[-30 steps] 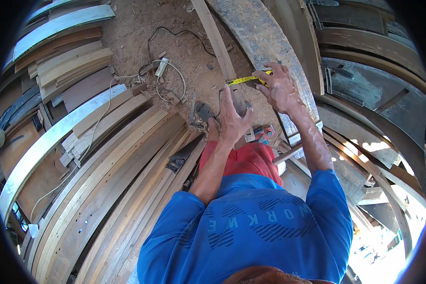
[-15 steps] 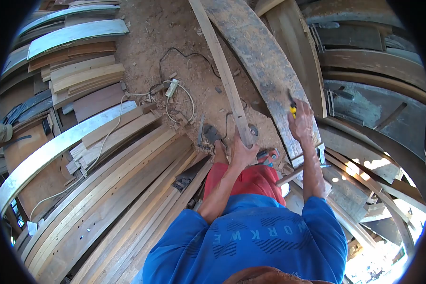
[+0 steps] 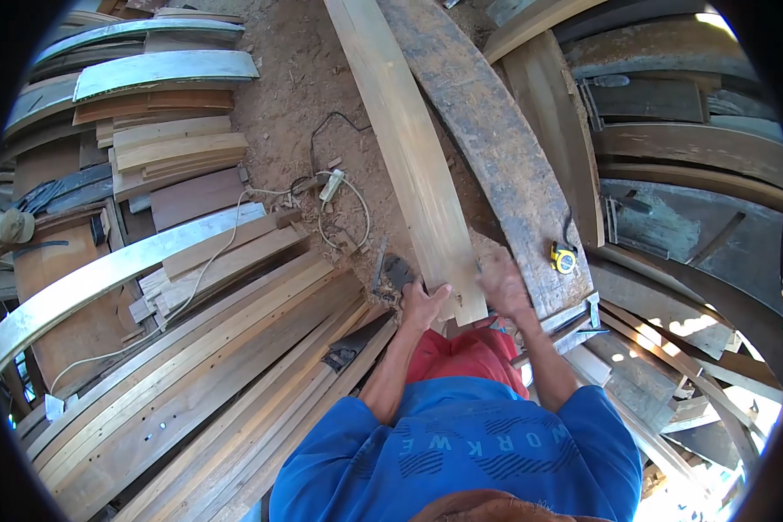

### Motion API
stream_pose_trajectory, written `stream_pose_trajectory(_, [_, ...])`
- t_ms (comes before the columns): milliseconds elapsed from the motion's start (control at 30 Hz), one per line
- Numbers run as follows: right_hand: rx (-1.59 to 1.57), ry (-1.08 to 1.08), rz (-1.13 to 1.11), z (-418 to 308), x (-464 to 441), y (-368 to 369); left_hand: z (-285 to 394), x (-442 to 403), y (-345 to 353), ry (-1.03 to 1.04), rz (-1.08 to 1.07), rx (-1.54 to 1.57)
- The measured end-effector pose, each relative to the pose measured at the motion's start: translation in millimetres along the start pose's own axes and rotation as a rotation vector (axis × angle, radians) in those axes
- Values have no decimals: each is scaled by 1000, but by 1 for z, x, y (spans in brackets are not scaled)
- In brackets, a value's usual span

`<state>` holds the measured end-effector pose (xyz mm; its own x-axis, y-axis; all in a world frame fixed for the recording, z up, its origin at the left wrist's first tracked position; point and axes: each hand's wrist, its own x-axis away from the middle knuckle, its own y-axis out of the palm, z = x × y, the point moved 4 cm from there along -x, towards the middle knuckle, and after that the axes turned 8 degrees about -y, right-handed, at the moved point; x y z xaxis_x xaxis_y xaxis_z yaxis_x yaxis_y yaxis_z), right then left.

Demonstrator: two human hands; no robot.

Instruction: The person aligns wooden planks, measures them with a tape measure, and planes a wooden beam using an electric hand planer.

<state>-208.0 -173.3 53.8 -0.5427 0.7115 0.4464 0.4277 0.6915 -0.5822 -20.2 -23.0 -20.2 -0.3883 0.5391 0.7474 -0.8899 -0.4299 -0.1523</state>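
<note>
A long pale wooden plank [image 3: 413, 165] stretches away from my body, its broad face turned up. My left hand [image 3: 424, 306] grips its left edge close to the near end, thumb on top and fingers underneath. At the opposite edge is my right hand [image 3: 503, 285], smeared by motion; whether it touches the wood is unclear. To the right, a yellow tape measure [image 3: 564, 258] lies on the worn, stained workbench board [image 3: 505, 148].
Stacked timber [image 3: 183, 348] fills the left side. A white power strip [image 3: 331, 186] with cables lies on the sawdust-covered ground [image 3: 278, 113]. Near my right forearm is a metal clamp [image 3: 593, 315] at the bench's end. More boards [image 3: 687, 148] are piled at right.
The plank has turned from its narrow edge to its broad face. My right hand has let go of the tape measure on the bench and moved left to the plank.
</note>
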Motion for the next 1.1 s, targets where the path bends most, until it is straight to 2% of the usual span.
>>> stream_pose_trajectory(33, [-112, 84, -122, -2, 0, 22, 5, -2, 8, -24, 0, -29])
stream_pose_trajectory(133, [-320, 207, -112, -12, 6, 48, 13, -3, 15, -110, 23, -127])
stream_pose_trajectory(233, [-300, 197, -96, -4, 0, 47, 5, -8, 16, -100, -39, -54])
stream_pose_trajectory(367, [-389, 75, -83, 21, -10, 56, -4, -12, 13, -150, 97, -137])
stream_pose_trajectory(467, [-511, 167, -138, 30, -9, 60, -9, -15, 12, -162, 89, -88])
stream_pose_trajectory(633, [-490, 143, -29, 17, 4, 54, 6, -4, 6, -227, 65, -99])
stream_pose_trajectory(733, [-479, 175, -27, 15, 12, 57, -11, -14, 4, -200, 24, -29])
stream_pose_trajectory(833, [-445, 198, -51, 23, 20, 60, 20, 5, -2, -251, -79, -54])
stream_pose_trajectory(933, [-453, 227, -68, 21, 24, 62, 17, 4, -1, -221, 116, -176])
stream_pose_trajectory(1033, [-390, 214, -24, 18, 28, 68, 67, 33, -3, -271, 92, -312])
stream_pose_trajectory(1100, [-338, 188, -28, 27, 30, 84, 36, 15, 6, -131, -91, -52])
